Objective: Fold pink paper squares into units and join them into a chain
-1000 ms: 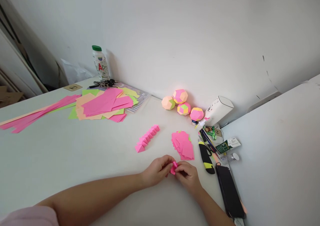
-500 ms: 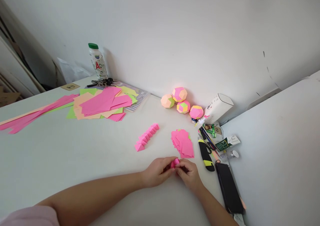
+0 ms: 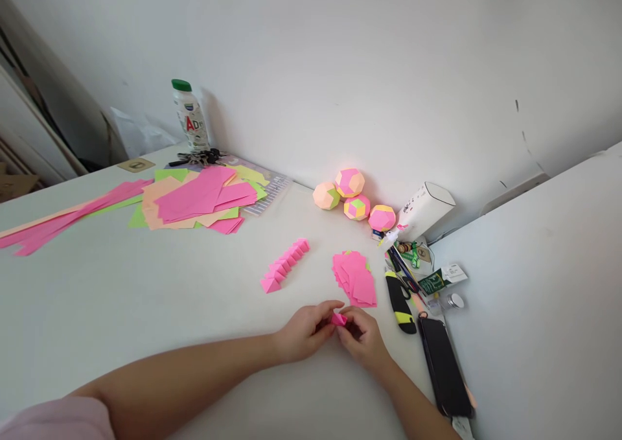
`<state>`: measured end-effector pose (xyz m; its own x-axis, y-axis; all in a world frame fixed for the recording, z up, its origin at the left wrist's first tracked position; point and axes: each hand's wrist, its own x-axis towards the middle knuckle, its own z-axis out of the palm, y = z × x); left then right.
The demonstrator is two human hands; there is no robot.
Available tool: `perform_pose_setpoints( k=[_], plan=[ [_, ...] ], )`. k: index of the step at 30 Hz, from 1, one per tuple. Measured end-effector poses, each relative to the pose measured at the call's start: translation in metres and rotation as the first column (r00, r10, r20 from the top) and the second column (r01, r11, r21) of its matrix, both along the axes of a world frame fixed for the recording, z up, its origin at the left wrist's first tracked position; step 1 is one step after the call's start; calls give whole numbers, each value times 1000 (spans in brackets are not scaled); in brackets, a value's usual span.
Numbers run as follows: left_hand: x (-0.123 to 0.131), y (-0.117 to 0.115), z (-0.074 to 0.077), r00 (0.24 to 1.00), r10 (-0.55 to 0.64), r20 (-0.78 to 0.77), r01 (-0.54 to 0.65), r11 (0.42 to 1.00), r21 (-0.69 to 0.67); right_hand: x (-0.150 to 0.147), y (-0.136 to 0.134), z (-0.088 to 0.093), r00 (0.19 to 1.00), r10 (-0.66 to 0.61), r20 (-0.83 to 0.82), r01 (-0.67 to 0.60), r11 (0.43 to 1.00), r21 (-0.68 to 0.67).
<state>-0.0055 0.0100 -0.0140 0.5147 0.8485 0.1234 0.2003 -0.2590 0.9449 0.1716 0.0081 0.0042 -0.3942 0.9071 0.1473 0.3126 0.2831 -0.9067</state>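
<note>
Between my two hands is a small piece of folded pink paper (image 3: 339, 319), partly covered by fingers. My left hand (image 3: 305, 332) pinches it from the left, thumb below and index finger above. From the other side my right hand (image 3: 364, 338) grips it with thumb and fingertips. Beyond the hands lies a stack of pink paper pieces (image 3: 357, 278), with a little green showing at its edges. To the left of that stack, a slanting row of folded pink paper units (image 3: 285, 266) rests on the white table (image 3: 208, 297).
Several paper balls (image 3: 356, 207) sit near the wall. Coloured paper sheets (image 3: 194, 197), keys (image 3: 199, 157) and a green-capped bottle (image 3: 191, 119) are at the back left. On the right are a black-and-yellow cutter (image 3: 401, 302), a phone (image 3: 444, 365) and a white box (image 3: 426, 208).
The folded pink paper has been turned and pressed flatter between my fingers. My right fingertips have shifted slightly left and around it. The other things lie as before.
</note>
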Motion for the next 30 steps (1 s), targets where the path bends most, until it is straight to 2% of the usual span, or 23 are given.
perform_pose_setpoints(
  k=[3, 6, 14, 21, 27, 30],
  plan=[
    [0, -1, 1, 999, -15, -52, 19, 996, 90, -1, 0, 1, 999, 6, 43, -8, 998, 59],
    [-1, -1, 3, 998, -41, -57, 48, 991, 124, -1, -1, 1, 997, 2, 79, -10, 995, 97],
    [-1, -1, 7, 999, -43, 32, 42, 999, 34, -3, -2, 7, 998, -37, 56, 30, 993, 112],
    [-1, -1, 10, 995, -5, 95, 11, 998, -59, 1, -2, 4, 999, -5, 39, 3, 998, 55],
    [-3, -1, 13, 997, -19, 71, 26, 996, -91, 8, -4, -3, 976, 48, -212, -73, 991, -112],
    [-1, -1, 10, 1000, -16, 12, 17, 997, -73, 8, -3, -7, 975, 44, -217, -72, 990, -122]
  ],
)
